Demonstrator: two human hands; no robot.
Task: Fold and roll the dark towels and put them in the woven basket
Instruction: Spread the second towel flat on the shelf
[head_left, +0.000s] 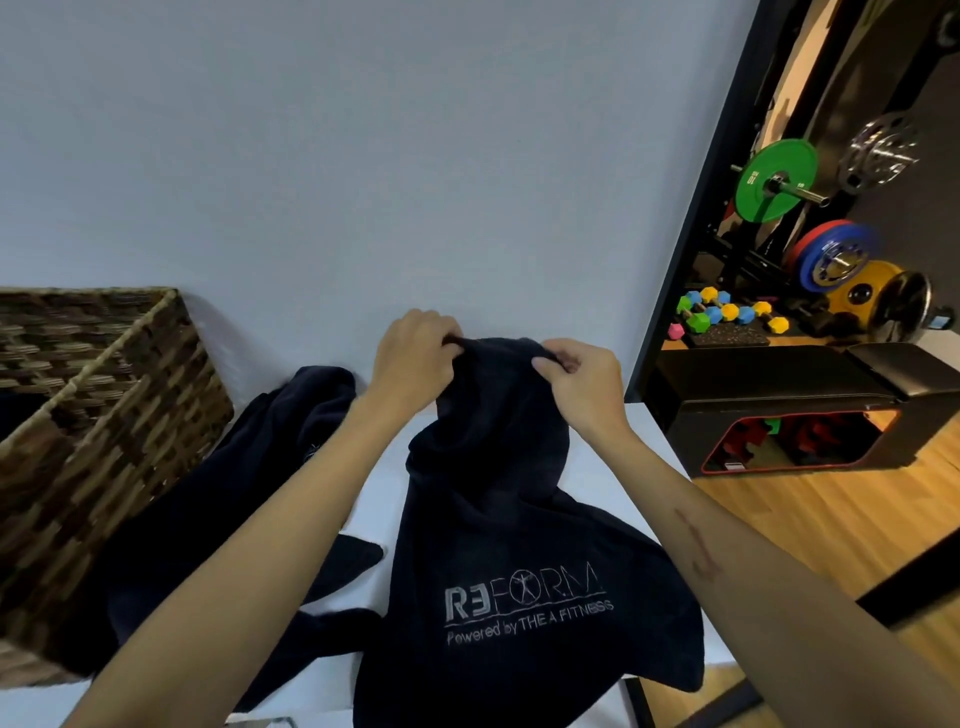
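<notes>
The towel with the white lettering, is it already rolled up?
No, the lettered towel hangs unrolled, pinched at its top edge by the left hand and right hand.

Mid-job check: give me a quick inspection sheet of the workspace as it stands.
Surface: white table, partly covered by cloth.
Job's things: dark towel with printed logo, lifted at its top edge, lower part draped on the table; second dark towel lying crumpled beside the woven basket.
Clutter: nothing seen.
Hands: left hand and right hand both pinch the lifted towel's top edge.
Cables: nothing seen.
Surroundings: plain wall; gym area at right with green weight plate, coloured dumbbells, black bench.
</notes>
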